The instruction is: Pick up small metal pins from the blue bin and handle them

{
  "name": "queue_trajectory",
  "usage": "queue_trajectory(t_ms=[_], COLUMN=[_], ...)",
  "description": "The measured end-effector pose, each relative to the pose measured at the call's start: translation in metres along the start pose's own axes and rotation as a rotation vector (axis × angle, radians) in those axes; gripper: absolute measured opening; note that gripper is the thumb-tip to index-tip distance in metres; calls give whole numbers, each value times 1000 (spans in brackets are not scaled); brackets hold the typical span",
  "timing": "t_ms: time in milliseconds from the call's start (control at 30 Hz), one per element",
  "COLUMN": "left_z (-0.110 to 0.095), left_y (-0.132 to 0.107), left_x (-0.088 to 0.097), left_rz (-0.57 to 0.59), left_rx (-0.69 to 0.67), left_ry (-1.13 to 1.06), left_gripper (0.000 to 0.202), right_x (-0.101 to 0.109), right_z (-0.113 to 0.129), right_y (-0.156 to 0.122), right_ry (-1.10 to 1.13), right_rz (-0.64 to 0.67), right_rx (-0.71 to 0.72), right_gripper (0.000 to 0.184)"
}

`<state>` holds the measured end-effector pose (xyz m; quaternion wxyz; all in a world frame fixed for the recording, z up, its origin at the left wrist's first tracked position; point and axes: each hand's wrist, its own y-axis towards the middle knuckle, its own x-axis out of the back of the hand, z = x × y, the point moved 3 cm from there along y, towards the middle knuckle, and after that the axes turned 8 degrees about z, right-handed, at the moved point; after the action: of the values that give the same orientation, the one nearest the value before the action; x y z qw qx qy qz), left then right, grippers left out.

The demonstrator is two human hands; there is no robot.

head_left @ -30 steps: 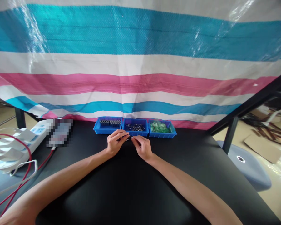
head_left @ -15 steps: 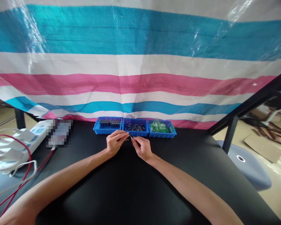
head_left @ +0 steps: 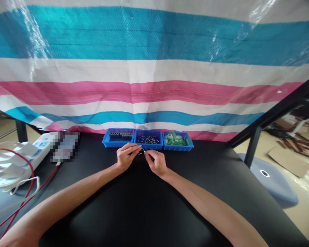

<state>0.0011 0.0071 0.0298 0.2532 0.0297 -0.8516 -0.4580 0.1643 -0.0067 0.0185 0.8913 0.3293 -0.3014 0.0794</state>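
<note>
Both forearms angle inward from the lower corners, and the two hands meet near the far side of the black counter (head_left: 134, 206). The left hand (head_left: 127, 156) is bent in at the wrist, its knuckles raised and its fingers drawn together in a pinch pointing right. The right hand (head_left: 156, 161) mirrors it, thumb and forefinger closed, the other fingers curled. Between the two sets of fingertips is a slim metal piece (head_left: 143, 149), clamped by both hands; its exact shape is too small to make out. A few small dark pieces (head_left: 139, 153) show just below the left fingertips.

The hands are just in front of three blue bins set side by side: the left bin (head_left: 117, 144) holds dark cylinders, the middle bin (head_left: 157, 146) loose metal pins, the right bin (head_left: 179, 148) green packets. Close behind the bins a striped tarp (head_left: 134, 92) bounds the far edge. Room to move lies nearer the body, between the forearms, and rightward to the counter's slanting edge, beyond which stands a grey stool (head_left: 275, 185). On the left, a white power strip (head_left: 42, 147) and a red cable (head_left: 49, 177) take up space.
</note>
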Motion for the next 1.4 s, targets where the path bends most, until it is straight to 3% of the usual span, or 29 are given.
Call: queue_trajectory(t_ms=[200,767,1033,1400], left_z=[-1,1,3,2], left_y=[0,0,1,0], left_x=[0,-1,-2,-5], left_rz=[5,43,65,194], left_rx=[-11,4,73,76], left_ry=[7,0,-8,-40], left_gripper=[13,20,15,26], right_x=[4,2,1,-3], right_z=[0,2,0,-5], right_y=[2,1,0,-1], right_ry=[11,17,40,-3], right_rz=[-31,17,-1,14], right_rx=[-50,17,19,24], right_gripper=[26,21,20,20])
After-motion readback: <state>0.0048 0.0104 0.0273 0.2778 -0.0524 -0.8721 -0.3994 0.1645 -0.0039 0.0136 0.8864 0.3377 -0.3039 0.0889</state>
